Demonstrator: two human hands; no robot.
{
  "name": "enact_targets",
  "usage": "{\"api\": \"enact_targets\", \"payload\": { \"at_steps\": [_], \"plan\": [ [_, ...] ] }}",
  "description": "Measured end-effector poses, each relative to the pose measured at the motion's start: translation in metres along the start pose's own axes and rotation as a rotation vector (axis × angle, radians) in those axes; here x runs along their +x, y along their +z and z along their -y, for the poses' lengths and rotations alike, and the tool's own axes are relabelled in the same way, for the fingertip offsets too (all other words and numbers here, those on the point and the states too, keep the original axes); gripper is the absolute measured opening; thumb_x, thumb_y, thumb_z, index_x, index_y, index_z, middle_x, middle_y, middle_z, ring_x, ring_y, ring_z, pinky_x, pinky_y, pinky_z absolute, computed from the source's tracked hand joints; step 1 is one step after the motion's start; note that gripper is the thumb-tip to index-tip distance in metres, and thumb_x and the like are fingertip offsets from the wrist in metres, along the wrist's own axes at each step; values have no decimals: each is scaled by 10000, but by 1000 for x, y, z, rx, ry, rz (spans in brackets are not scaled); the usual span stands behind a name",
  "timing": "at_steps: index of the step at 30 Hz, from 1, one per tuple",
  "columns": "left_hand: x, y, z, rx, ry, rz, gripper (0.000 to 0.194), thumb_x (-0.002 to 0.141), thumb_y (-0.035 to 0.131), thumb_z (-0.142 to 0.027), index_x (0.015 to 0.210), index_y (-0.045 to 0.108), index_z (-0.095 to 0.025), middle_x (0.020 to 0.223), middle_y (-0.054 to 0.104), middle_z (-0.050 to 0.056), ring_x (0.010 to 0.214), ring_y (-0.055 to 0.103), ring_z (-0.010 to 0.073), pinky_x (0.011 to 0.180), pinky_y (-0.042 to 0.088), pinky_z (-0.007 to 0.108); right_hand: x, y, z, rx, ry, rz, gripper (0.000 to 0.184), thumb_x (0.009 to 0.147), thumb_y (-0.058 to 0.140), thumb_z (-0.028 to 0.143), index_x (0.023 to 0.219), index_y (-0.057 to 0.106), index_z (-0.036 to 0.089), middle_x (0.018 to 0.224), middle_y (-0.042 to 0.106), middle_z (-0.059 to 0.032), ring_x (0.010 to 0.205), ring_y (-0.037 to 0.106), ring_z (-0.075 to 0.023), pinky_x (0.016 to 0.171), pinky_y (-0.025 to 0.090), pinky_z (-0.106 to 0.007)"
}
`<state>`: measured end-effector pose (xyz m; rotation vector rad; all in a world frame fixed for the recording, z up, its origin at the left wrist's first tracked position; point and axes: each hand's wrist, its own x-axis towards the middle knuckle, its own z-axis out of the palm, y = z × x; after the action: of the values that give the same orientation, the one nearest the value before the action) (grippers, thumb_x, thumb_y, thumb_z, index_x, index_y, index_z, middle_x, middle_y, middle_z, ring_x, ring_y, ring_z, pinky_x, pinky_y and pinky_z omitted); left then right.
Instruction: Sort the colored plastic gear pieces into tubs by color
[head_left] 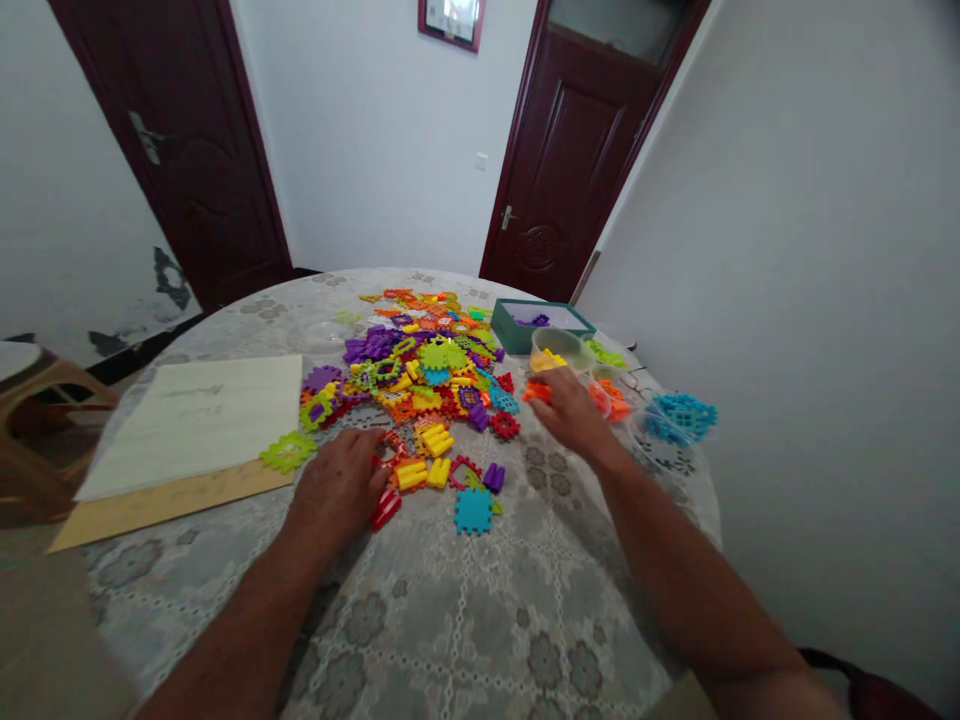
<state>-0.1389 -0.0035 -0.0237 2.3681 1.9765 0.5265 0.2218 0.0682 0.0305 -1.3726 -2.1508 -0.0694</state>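
My left hand rests at the near edge of a heap of plastic building pieces, fingers curled around the side of a red notched piece. Close by lie yellow ribbed pieces, a red ribbed piece, a purple one and a blue notched square. My right hand reaches to the right of the heap, with an orange piece at its fingertips. Just beyond it stands a clear tub with yellow pieces inside. Its fingers are partly hidden.
More clear containers hold orange pieces and blue pieces at the right. Behind the tub is a green box with purple pieces. Paper sheets lie at the left on the patterned tablecloth. A stool stands beyond the table's left edge.
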Motion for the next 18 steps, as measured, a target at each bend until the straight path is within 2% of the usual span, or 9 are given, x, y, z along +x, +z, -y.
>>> {"api": "enact_targets", "payload": {
  "at_steps": [3,6,9,11,13,16,17,18],
  "plan": [
    [-2,-5,-5,-4,-19,12,385,950,592,-263,1323,629,-175,1249,666,144,1164,639,283,1024,503,389,2,-33,-46,-248,119,-128,334,928,578,212,1243,673,156,1205,595,-177,1141,592,-322,1026,505,-469],
    [-3,-10,-10,-10,-42,26,396,942,607,-240,1334,625,-188,1274,666,138,1167,635,277,1021,498,388,1,-54,-86,-460,306,-166,393,924,579,240,1293,671,142,1261,564,-204,1031,630,-328,871,551,-454],
    [-4,-15,-14,-20,-52,44,386,933,608,-210,1317,634,-194,1269,672,131,1146,639,269,1007,497,384,-1,-62,-104,-548,377,-208,435,927,561,245,1337,656,137,1314,549,-222,984,642,-326,811,551,-452],
    [-4,-15,-15,-24,-58,46,393,926,616,-208,1318,636,-193,1263,675,131,1141,639,269,1004,497,385,-2,-56,-97,-512,317,-254,423,940,529,235,1331,653,132,1325,553,-224,1045,634,-335,861,548,-465],
    [-3,-14,-14,-24,-61,41,390,931,616,-220,1319,637,-189,1258,674,134,1143,636,274,996,497,388,-3,-42,-73,-380,191,-237,375,950,505,224,1278,666,143,1267,594,-203,1082,627,-324,936,538,-473],
    [-3,-9,-11,-18,-50,28,362,948,603,-242,1305,641,-199,1250,672,130,1148,630,274,982,494,383,-6,-8,-16,-47,-15,-36,320,959,524,217,1246,664,200,1185,650,-143,970,658,-259,949,557,-450],
    [-3,-8,-10,-15,-45,27,356,949,602,-244,1301,642,-205,1249,672,126,1149,627,272,981,492,380,-8,4,5,64,-77,57,335,972,534,223,1287,647,226,1229,651,-130,970,669,-246,940,569,-441],
    [-4,-7,-10,-12,-41,27,355,950,603,-245,1301,641,-212,1250,672,122,1150,625,270,982,488,378,-10,17,25,143,-143,134,366,981,546,222,1336,627,254,1291,645,-121,1055,668,-252,978,564,-452]
  ]
}}
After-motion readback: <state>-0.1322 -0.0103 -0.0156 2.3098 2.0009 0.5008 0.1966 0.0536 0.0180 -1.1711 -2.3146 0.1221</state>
